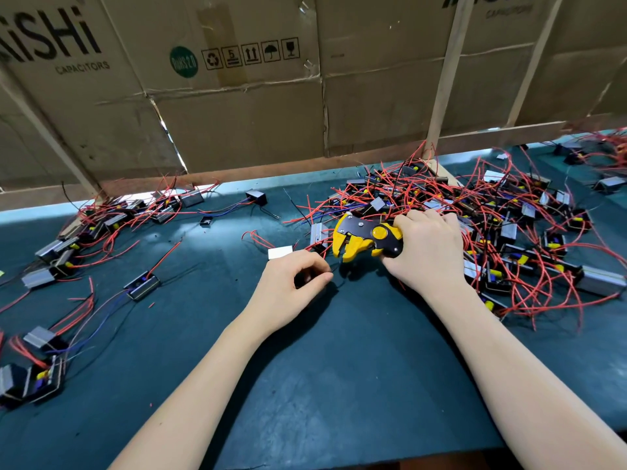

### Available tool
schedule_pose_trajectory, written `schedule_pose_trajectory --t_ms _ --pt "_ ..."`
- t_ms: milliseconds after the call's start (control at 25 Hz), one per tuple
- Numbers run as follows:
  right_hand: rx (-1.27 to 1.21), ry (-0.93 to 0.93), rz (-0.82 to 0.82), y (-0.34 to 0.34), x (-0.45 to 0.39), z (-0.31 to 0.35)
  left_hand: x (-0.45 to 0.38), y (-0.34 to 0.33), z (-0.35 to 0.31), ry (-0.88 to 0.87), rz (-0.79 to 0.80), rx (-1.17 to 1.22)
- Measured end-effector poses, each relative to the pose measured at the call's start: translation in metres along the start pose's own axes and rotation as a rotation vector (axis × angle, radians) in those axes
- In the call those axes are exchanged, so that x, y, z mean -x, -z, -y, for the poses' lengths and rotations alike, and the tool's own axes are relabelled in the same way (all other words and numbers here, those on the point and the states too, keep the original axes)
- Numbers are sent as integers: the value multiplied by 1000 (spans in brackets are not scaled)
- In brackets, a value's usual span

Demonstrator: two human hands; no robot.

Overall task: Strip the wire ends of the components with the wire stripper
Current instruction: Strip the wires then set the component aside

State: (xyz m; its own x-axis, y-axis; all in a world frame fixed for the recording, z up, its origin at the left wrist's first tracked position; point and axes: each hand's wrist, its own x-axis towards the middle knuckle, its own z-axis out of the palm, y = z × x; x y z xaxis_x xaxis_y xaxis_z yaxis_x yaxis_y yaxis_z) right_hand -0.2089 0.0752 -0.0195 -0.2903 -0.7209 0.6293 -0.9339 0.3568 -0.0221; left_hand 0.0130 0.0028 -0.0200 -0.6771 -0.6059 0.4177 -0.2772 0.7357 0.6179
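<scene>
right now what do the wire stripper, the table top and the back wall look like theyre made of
Wire stripper: glossy yellow and black moulded plastic, probably over metal, with rivets showing. Table top: matte dark green mat, likely rubber. Back wall: creased, printed brown cardboard on pale wooden battens.

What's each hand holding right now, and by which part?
Right hand grips the wire stripper by its handles. Left hand pinches a thin dark wire near its end.

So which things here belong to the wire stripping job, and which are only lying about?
In the job:
- stripper, gripped by the right hand
- thin wire, pinched by the left hand
- tangled component pile on the right
- components spread on the left

Lying about:
- cardboard boxes behind
- green mat
</scene>
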Motion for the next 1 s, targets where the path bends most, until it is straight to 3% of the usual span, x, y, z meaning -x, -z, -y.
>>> schedule_pose_trajectory --t_ms 1000 --pt "10 -3 214 12 -1 6 0 4 -1 23 23 21"
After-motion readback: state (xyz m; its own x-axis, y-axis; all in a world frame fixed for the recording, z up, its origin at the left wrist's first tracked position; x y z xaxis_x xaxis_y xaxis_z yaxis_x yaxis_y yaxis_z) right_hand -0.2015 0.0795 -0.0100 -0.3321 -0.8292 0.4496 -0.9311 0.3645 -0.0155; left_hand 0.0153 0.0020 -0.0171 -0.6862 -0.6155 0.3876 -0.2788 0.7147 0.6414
